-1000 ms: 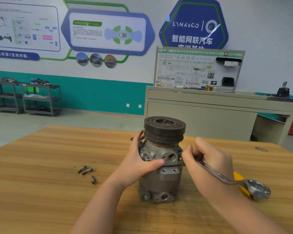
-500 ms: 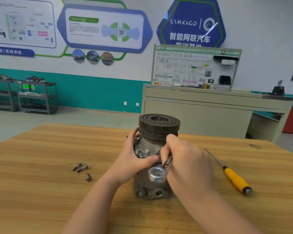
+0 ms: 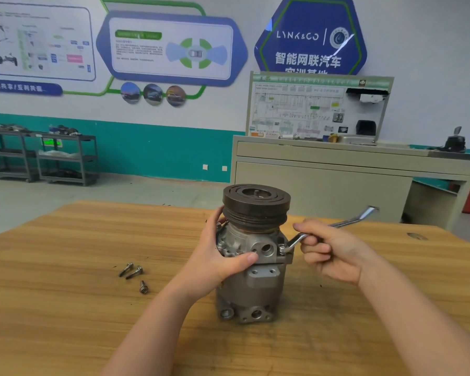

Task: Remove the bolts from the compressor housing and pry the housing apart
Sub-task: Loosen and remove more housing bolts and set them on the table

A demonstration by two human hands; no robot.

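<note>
A grey metal compressor [image 3: 251, 289] stands upright on the wooden table [image 3: 65, 308], its dark pulley [image 3: 256, 206] on top. My left hand [image 3: 220, 256] grips the housing from the left, thumb across the front. My right hand [image 3: 334, 249] holds a silver ring wrench [image 3: 345, 221] near its lower end. The wrench's ring end sits on a bolt [image 3: 282, 249] at the right of the housing flange, and its handle points up and to the right. Three removed bolts [image 3: 135, 275] lie on the table to the left.
Behind the table stands a beige training bench [image 3: 337, 169] with a wiring diagram board. Grey shelf carts [image 3: 63, 158] line the teal wall at the left. My right arm hides the table to the right of the compressor.
The wrench has swung round: its free end pointed down toward me, and now points up and away to the right. The yellow-handled screwdriver seen earlier is hidden now.
</note>
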